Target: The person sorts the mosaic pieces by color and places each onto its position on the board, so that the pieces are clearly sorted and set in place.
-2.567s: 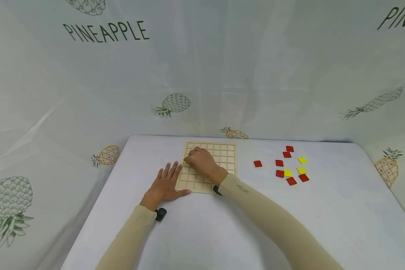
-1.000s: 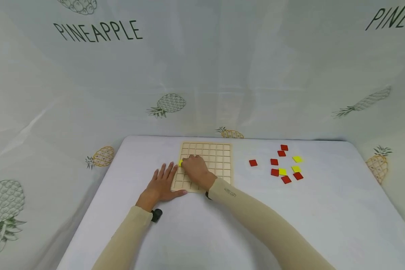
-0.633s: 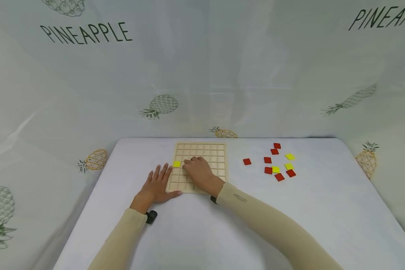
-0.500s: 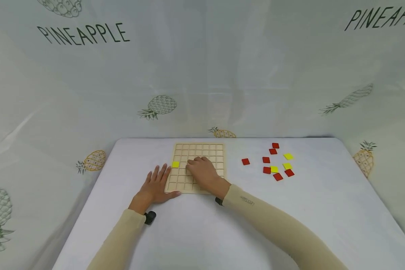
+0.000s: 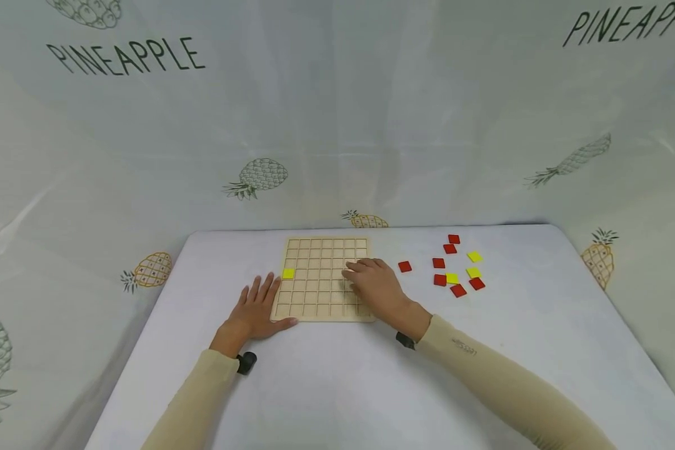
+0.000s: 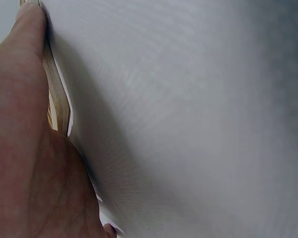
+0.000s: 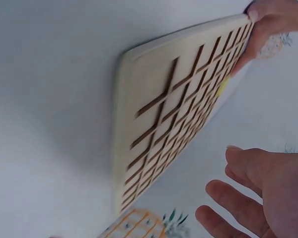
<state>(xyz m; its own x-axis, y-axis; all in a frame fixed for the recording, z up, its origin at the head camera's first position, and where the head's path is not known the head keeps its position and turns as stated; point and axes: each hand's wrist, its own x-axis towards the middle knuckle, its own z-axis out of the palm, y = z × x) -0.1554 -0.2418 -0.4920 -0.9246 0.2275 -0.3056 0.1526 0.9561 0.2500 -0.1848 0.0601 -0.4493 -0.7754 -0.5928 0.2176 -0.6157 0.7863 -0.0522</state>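
Fingers: left hand [image 5: 253, 317] straight, spread apart; right hand [image 5: 379, 290] loosely bent, slightly apart | board [image 5: 320, 281] just right of left fingers, extending beneath right fingertips | yellow tile [image 5: 288, 274] in board, near left fingertips | seven red tiles [image 5: 439, 263], three loose yellow tiles [image 5: 475, 257] on table [image 5: 343, 387], right of right fingers

On one bench [image 5: 326, 394], one gridded board [image 5: 315, 319] just beside the left fingers [image 5: 263, 289] bears one yellow tile [image 5: 289, 274]. Right of the right fingers [image 5: 361, 267] lie seven red tiles [image 5: 439, 263] and three loose yellow tiles [image 5: 474, 272]. Around both, the head view shows seven printed pineapples [image 5: 264, 174], some partly cut off.
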